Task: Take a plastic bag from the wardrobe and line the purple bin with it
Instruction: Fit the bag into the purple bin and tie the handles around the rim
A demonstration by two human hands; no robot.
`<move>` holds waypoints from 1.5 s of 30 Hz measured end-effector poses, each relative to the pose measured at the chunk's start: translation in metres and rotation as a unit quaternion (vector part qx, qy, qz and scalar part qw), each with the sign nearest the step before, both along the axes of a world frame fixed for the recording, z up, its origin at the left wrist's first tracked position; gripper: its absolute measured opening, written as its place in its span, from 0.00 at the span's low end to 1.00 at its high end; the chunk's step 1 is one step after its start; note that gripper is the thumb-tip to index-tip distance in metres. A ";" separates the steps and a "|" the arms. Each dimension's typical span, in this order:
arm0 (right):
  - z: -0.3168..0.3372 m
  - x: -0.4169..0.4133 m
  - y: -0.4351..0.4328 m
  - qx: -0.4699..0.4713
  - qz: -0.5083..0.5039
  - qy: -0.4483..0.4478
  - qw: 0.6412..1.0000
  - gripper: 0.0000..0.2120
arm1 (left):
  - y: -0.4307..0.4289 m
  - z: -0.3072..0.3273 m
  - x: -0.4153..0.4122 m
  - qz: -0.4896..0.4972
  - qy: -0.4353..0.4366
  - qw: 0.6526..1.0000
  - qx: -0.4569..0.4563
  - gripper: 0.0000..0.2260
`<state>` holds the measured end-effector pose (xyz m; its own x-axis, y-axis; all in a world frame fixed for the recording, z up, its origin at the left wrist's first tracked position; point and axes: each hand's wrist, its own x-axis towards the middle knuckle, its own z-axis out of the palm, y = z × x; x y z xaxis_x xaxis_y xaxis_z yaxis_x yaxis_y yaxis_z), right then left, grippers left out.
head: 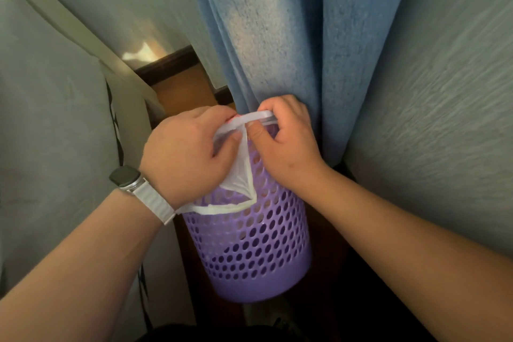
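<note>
Plastic bag in both curled hands

We count two hands, the left hand and the right hand. We see one bag, pinched by both, and one bin just below them. One watch sits behind the left hand; one curtain hangs just beyond the right hand.

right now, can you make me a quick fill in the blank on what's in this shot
The left hand and right hand both pinch the plastic ____.
The perforated bin is ____.
A watch sits on the ____ wrist.
Behind the bin hangs a ____ curtain.
Missing: bag, purple, left, blue.
</note>
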<state>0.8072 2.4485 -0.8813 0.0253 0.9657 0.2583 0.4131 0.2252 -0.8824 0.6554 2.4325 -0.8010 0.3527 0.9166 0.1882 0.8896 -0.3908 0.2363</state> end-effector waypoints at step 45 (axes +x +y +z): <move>-0.003 0.020 0.008 -0.020 -0.004 0.045 0.999 0.09 | 0.004 0.008 -0.005 0.041 -0.019 0.999 0.024 0.10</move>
